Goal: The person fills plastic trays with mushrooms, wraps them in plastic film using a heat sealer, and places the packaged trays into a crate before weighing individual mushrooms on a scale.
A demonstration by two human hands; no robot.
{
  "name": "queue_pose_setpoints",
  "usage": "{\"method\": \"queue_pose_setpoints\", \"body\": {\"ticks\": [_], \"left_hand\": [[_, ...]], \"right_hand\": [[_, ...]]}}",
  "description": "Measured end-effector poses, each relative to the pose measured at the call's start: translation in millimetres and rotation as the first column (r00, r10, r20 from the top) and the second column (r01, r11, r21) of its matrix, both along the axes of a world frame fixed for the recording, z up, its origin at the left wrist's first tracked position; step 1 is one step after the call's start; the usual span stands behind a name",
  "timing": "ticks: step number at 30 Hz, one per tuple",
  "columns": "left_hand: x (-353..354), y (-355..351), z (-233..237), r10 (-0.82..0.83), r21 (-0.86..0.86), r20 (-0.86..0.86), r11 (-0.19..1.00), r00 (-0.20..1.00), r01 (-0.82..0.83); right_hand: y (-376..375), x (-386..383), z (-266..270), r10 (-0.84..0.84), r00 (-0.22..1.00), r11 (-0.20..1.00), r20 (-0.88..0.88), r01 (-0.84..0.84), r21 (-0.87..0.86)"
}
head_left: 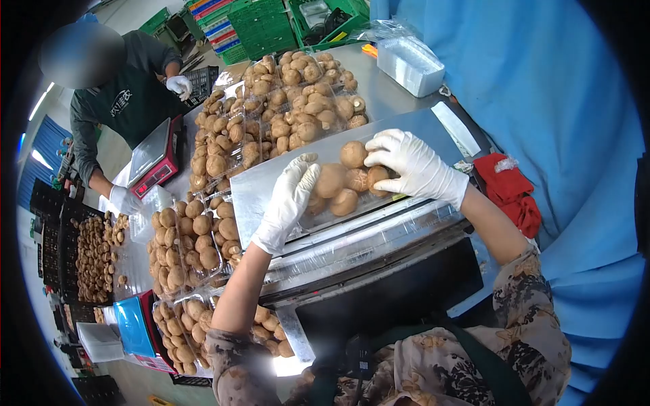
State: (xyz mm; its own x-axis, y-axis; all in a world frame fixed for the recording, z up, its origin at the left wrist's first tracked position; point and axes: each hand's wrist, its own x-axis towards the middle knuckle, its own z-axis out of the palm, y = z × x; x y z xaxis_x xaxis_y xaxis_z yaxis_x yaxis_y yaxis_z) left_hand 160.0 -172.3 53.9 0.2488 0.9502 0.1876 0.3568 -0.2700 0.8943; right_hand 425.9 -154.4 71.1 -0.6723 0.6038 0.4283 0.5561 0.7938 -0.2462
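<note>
Between my hands a pack of brown mushrooms sits on a sloping metal plate. Its tray is clear and its edges hardly show. My left hand, in a white glove, is closed around the left end of the pack, fingers curved along its side. My right hand, gloved too, grips the right end, with fingertips against the mushrooms there. Below the plate runs a bar with clear film, part of a wrapping machine with a black front.
Filled mushroom packs are massed behind the plate, with more packs at the left. A white stack of trays stands at the back. A red cloth lies right. Across the table, a co-worker stands by a red scale.
</note>
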Motion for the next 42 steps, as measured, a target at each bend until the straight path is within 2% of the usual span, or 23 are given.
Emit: {"method": "queue_pose_setpoints", "body": {"ticks": [2, 3, 6, 9, 12, 15, 19, 22, 25, 26, 27, 28, 29, 30, 31, 32, 33, 34, 36, 38, 40, 41, 42], "left_hand": [[0.5, -1.5, 6.9, -0.007, -0.134, 0.142, 0.991, 0.990, 0.026], [-2.8, 1.1, 3.3, -0.036, -0.135, 0.183, 0.989, 0.983, 0.062], [-9.5, -3.6, 12.8, -0.022, 0.073, -0.161, 0.997, 0.987, 0.034], [-20.1, -3.2, 6.3, -0.006, 0.037, -0.159, 0.999, 0.987, 0.012], [-21.0, -6.8, 12.2, 0.046, 0.012, -0.205, 0.999, 0.978, -0.045], [-19.9, -8.2, 14.6, 0.067, 0.027, -0.224, 0.998, 0.972, -0.063], [-23.5, -9.8, 16.4, 0.112, -0.141, -0.057, 0.983, 0.992, -0.119], [-26.3, -14.7, 17.4, 0.135, -0.091, -0.041, 0.986, 0.990, -0.138], [-29.3, -10.0, 11.6, 0.154, -0.100, -0.026, 0.983, 0.988, -0.156], [-48.3, -0.9, -18.5, 0.138, 0.520, -0.456, 0.843, 0.879, 0.138], [-40.5, -9.9, 1.2, 0.170, 0.570, -0.534, 0.795, 0.829, 0.205], [-39.0, -3.5, -11.3, 0.165, 0.613, -0.489, 0.764, 0.857, 0.203], [-37.2, -2.4, -12.7, 0.171, 0.531, -0.567, 0.824, 0.806, 0.199], [-38.4, -0.5, -16.2, 0.070, 0.470, -0.525, 0.855, 0.848, 0.220], [-32.1, 5.4, -42.9, 0.173, 0.572, -0.381, 0.816, 0.908, 0.085], [-31.2, -1.4, -32.3, 0.131, 0.436, -0.372, 0.899, 0.919, 0.049], [-24.1, -6.7, -19.1, 0.185, 0.127, -0.117, 0.977, 0.976, -0.170], [-20.4, -3.7, -22.6, 0.223, 0.098, -0.042, 0.971, 0.974, -0.218], [-19.7, 11.7, -27.0, 0.189, 0.082, -0.049, 0.979, 0.981, -0.184], [-19.8, 12.0, -25.8, 0.195, 0.083, 0.007, 0.977, 0.981, -0.195], [-22.0, 6.3, -21.5, 0.199, 0.083, 0.036, 0.976, 0.979, -0.201], [-21.7, 3.3, -18.9, 0.198, 0.083, 0.042, 0.976, 0.979, -0.201], [-20.8, 1.5, -19.5, 0.194, 0.084, 0.048, 0.977, 0.980, -0.198]], "right_hand": [[-2.4, 1.5, -10.3, -0.017, 1.000, 0.999, 0.019, 0.017, -0.027], [-1.2, 2.6, -11.9, -0.022, 1.000, 1.000, 0.019, 0.022, -0.014], [-1.7, 0.4, -9.7, -0.024, 1.000, 1.000, -0.020, 0.024, -0.003], [-4.9, -11.3, -0.5, -0.073, 0.994, 0.996, 0.079, 0.077, -0.044], [-8.0, -31.0, 3.9, -0.068, 0.972, 0.994, 0.224, 0.047, 0.095], [-7.8, -41.4, 3.2, -0.127, 0.921, 0.992, 0.368, 0.113, 0.059], [-4.5, -43.1, -1.5, -0.110, 0.919, 0.994, 0.378, 0.102, 0.041], [-2.5, -37.8, -4.0, -0.070, 0.976, 0.997, 0.207, 0.074, -0.011], [-10.9, -39.8, 7.1, -0.094, 0.946, 0.994, 0.311, 0.108, -0.026], [-11.0, -38.4, 1.3, -0.106, 0.947, 0.994, 0.304, 0.112, -0.003], [-11.9, -41.0, 7.7, -0.044, 0.960, 0.998, 0.277, 0.056, -0.035], [-13.5, -44.1, 5.9, -0.035, 0.983, 0.999, 0.178, 0.031, 0.026], [-14.5, -49.3, 11.2, -0.014, 0.990, 1.000, 0.140, 0.011, 0.026], [-13.4, -50.2, 3.7, 0.030, 0.997, 0.994, 0.075, -0.037, 0.102], [-13.3, -49.3, 0.3, -0.006, 0.995, 1.000, 0.097, 0.004, 0.026], [-9.3, -44.7, -8.9, 0.004, 1.000, 1.000, 0.025, -0.004, -0.011], [-8.3, -40.9, -14.7, 0.002, 1.000, 1.000, 0.018, -0.002, -0.002], [-6.9, -37.6, -17.4, 0.027, 0.999, 0.998, -0.029, -0.029, -0.063], [-0.6, -36.1, -15.5, -0.005, 0.996, 0.981, -0.094, -0.013, -0.194], [0.5, -40.1, -6.4, -0.091, 0.988, 0.902, -0.122, 0.029, -0.432], [23.1, -22.4, -27.2, -0.089, 0.971, 0.881, -0.221, -0.027, -0.472], [29.8, -16.7, -26.8, -0.132, 0.958, 0.792, -0.255, -0.053, -0.609], [35.8, -12.6, -27.8, -0.152, 0.906, 0.654, -0.395, -0.208, -0.728]]}}
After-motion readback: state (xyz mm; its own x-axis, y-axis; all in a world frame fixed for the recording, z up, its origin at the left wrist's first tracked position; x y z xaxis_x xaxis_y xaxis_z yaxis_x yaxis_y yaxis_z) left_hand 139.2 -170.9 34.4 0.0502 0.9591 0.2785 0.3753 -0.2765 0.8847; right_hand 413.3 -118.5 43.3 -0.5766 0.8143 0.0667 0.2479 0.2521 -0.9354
